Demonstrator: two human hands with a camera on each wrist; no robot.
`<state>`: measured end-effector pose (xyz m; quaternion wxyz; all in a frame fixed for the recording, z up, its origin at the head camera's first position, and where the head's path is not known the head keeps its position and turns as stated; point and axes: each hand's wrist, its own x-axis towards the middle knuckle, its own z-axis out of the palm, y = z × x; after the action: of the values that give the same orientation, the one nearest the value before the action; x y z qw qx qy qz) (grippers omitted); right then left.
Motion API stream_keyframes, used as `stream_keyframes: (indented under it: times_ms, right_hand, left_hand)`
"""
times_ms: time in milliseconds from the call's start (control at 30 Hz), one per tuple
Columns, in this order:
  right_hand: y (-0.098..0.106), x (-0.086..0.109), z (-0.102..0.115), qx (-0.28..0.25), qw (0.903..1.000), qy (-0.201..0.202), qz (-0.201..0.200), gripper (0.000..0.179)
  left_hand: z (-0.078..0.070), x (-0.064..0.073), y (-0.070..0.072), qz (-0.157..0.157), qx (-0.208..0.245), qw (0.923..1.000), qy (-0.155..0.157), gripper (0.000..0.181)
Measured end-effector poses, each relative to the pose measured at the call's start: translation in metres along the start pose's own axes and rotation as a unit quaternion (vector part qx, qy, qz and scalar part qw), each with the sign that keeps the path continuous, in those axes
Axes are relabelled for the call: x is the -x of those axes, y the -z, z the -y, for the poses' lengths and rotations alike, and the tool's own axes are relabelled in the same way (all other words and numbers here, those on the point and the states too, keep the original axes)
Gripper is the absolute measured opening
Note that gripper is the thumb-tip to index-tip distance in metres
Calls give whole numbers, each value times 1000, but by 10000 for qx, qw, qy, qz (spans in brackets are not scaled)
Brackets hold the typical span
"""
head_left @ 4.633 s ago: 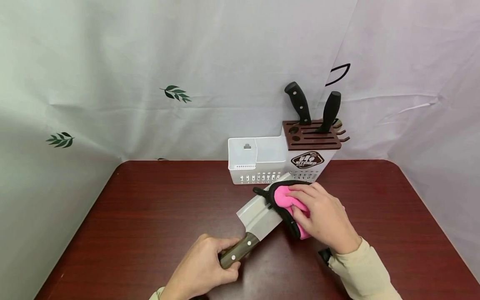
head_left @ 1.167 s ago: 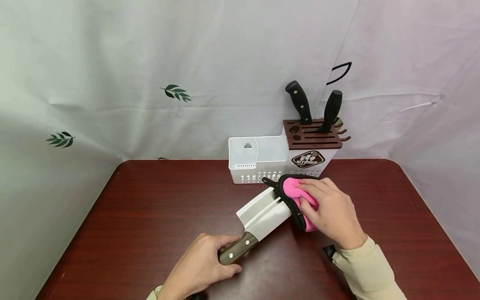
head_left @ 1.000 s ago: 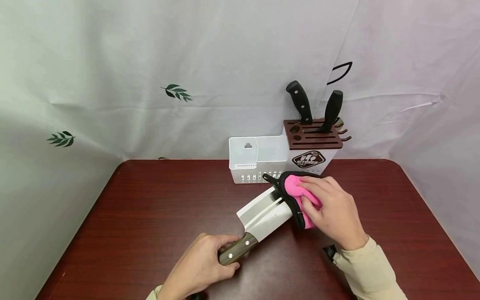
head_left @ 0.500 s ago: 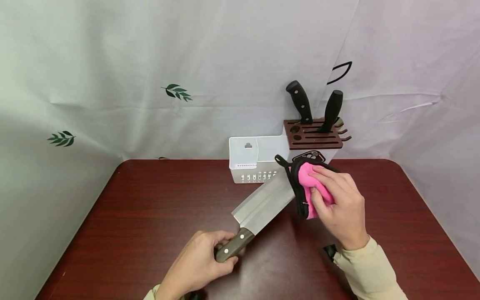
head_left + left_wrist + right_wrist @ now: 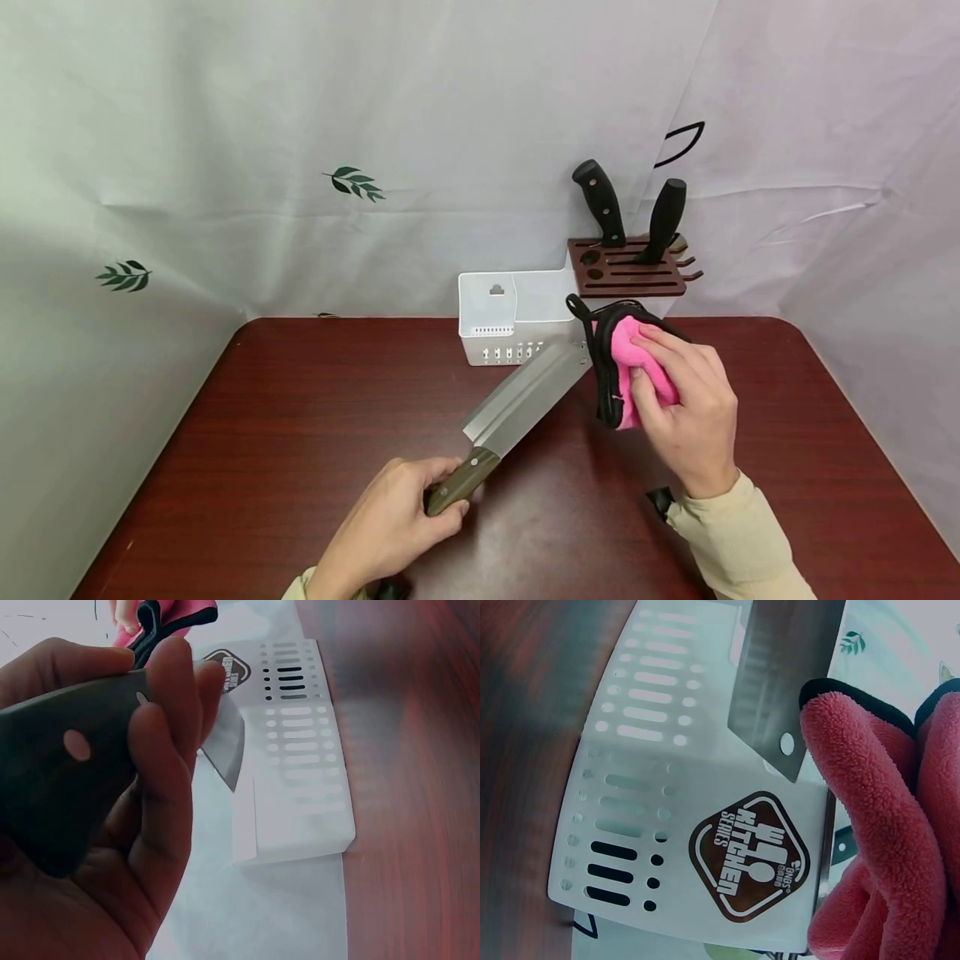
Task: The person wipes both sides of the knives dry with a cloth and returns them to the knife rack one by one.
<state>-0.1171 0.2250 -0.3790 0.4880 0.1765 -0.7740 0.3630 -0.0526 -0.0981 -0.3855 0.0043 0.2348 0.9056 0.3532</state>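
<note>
My left hand grips the brown riveted handle of a cleaver. Its broad steel blade is raised and slants away toward the back right. In the right wrist view, the blade's end shows a round hole near the corner. Folded in my right hand is a pink fluffy cloth with black edging and a hanging loop. The cloth is at the cleaver's far end; whether they touch I cannot tell. From the left wrist, my fingers are seen curled round the handle.
Behind the hands stands a white knife holder with a brown slotted top. Two black-handled knives stick up from it, and hooks project from its right side. A pale curtain hangs behind the dark red table.
My right hand has drawn the cloth along the blade to the far end, up and right, baring the blade. The left hand has shifted slightly left and tilted the cleaver.
</note>
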Motion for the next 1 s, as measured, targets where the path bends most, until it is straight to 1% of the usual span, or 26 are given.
stream_keyframes:
  times_ms: [133,267,533,667,767,900,1000]
  right_hand:
    - [0,0,0,5,10000,-45,47,28]
    - [0,0,-1,16,9999,-79,93,28]
    - [0,0,-1,51,9999,-102,79,29]
    - [0,0,0,47,9999,-99,85,29]
    - [0,0,0,44,9999,-96,89,29]
    - [0,0,0,49,9999,-89,95,29]
    - [0,0,1,48,9999,-75,109,28]
  left_hand:
    - [0,0,1,9,-55,10000,33,22]
    - [-1,-1,1,101,-28,9999,127,23]
    - [-2,1,1,512,117,9981,329,17]
    - [-2,1,0,662,416,9961,420,15]
    - [-1,0,-1,759,805,9919,630,15]
    - [0,-2,-2,741,1242,9852,922,9]
    - [1,-3,-3,665,1506,9810,1025,4]
